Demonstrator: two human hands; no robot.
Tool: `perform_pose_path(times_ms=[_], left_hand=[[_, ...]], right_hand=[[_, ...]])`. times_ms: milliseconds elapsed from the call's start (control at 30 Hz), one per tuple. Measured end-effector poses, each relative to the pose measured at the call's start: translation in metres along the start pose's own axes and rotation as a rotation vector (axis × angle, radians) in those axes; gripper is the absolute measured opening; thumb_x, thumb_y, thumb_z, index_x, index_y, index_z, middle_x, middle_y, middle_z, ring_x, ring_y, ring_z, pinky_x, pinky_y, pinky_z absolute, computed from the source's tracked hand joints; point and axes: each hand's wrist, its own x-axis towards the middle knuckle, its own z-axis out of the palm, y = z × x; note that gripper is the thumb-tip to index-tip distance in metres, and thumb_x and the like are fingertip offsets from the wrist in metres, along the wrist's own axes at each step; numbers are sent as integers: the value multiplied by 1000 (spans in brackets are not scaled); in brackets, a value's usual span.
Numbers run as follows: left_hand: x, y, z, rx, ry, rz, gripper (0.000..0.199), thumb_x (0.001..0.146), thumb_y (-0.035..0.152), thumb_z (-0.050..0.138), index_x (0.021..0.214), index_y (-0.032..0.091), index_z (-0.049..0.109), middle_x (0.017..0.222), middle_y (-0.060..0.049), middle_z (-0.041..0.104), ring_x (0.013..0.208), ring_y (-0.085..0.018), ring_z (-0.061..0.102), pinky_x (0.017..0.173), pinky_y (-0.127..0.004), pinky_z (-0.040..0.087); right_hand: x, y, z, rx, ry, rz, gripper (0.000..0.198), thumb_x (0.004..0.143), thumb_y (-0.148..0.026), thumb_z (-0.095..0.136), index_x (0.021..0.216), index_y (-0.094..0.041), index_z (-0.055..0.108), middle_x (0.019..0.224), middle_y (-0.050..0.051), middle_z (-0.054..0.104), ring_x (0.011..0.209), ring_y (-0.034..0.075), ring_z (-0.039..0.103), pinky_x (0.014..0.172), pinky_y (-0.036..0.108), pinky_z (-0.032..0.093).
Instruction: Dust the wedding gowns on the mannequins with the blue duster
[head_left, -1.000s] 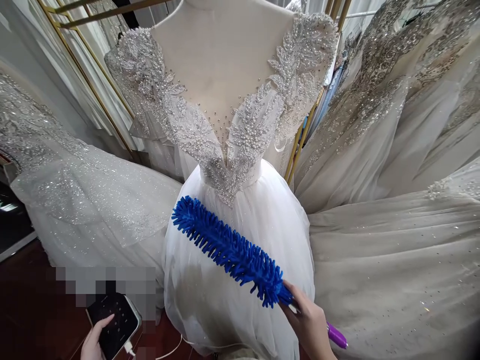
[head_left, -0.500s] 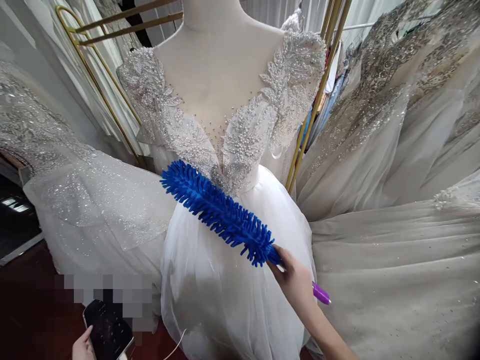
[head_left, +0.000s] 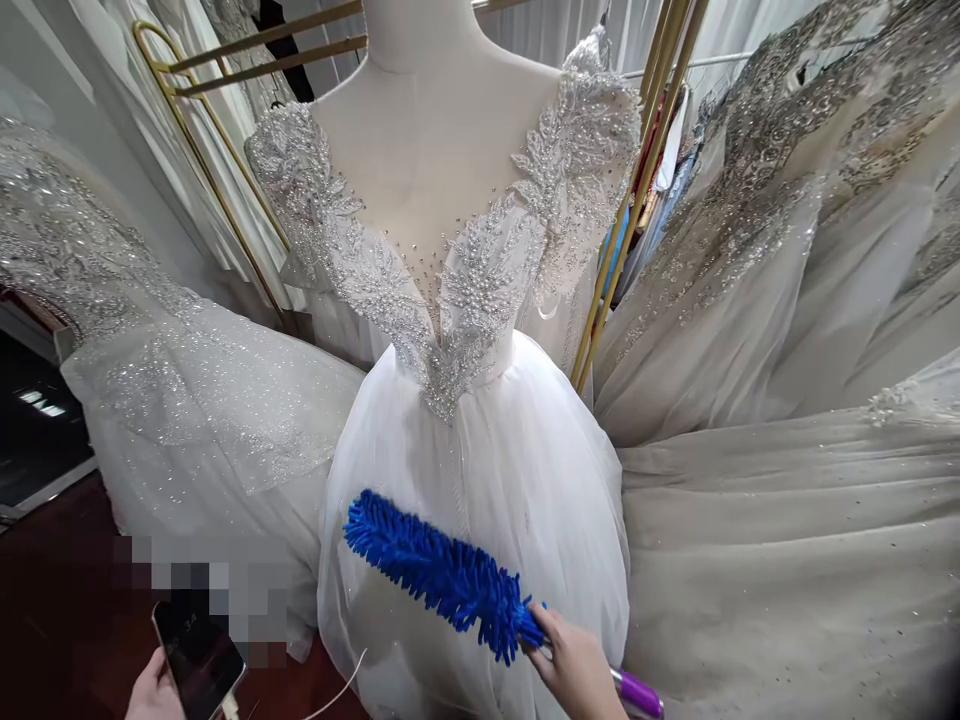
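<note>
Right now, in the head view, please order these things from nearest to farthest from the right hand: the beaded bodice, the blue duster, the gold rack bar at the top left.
1. The blue duster: held in the right hand, low in the middle.
2. The beaded bodice: on the mannequin, above the duster.
3. The gold rack bar: top left, behind the mannequin.

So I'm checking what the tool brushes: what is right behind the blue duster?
Behind the blue duster, held in the right hand, is the white tulle skirt of the mannequin's gown. The duster head hides the strip of skirt behind it.
</note>
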Motion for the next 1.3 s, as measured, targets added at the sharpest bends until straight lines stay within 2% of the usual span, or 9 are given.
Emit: perform_pose_path(times_ms=[233,367,467,667,800,933,1067,1167,1300], left_hand=[[-33,-20,8,-85,-22,52,74,54,10,50,122,39,50,90,3,55,57,-13,50,42,-27,44],[-54,-24,4,-83,17,-20,82,51,9,49,127,38,45,86,1,52,59,-15,51,41,-29,44],[-68,-16,2,-99,24,-56,74,52,9,49,121,35,52,83,1,54,55,-15,51,39,-29,44],[-80,5,2,-199,-38,-81,28,65,15,52,89,25,63,81,2,60,53,-13,55,38,-25,45],[-63,3,0,-189,-80,-66,42,68,15,53,105,33,60,78,4,58,53,-12,55,39,-23,48],[-41,1,1,-145,-86,-29,70,57,3,51,118,38,54,81,4,56,52,-11,53,41,-23,47],[-30,6,6,-92,-122,-21,67,58,4,49,115,39,56,83,4,58,54,-11,54,43,-22,47],[-29,13,8,-99,-142,-7,52,60,5,49,101,35,62,83,4,59,56,-10,54,44,-20,47],[-30,21,8,-151,-122,53,39,62,5,49,89,30,64,76,5,56,56,-10,53,46,-19,47]], right_hand=[[51,-3,-82,76,393,-86,32,87,-38,47,111,-19,58,88,6,70,73,18,68,62,25,50],[76,1,-115,87,436,-33,31,87,-37,47,110,-20,59,88,6,71,73,21,68,60,27,50],[67,10,-109,147,320,-41,28,87,-34,46,109,-24,59,91,5,72,76,21,68,60,26,50],[5,30,-47,150,122,-4,28,85,-35,50,107,-23,61,93,4,74,78,22,70,59,27,53],[-14,33,-38,64,196,-60,29,84,-36,52,109,-25,59,92,3,73,75,20,71,57,25,52],[8,21,-72,78,361,-74,29,87,-38,48,109,-23,59,90,5,72,75,18,69,62,25,51],[54,1,-100,176,376,-53,28,89,-36,45,110,-23,57,90,4,71,74,18,67,63,25,50],[74,-11,-90,176,319,-38,32,89,-38,43,111,-20,57,89,6,70,75,21,68,61,27,49],[61,-10,-50,230,137,-19,28,89,-36,41,106,-22,59,88,4,72,78,22,68,62,27,48]])
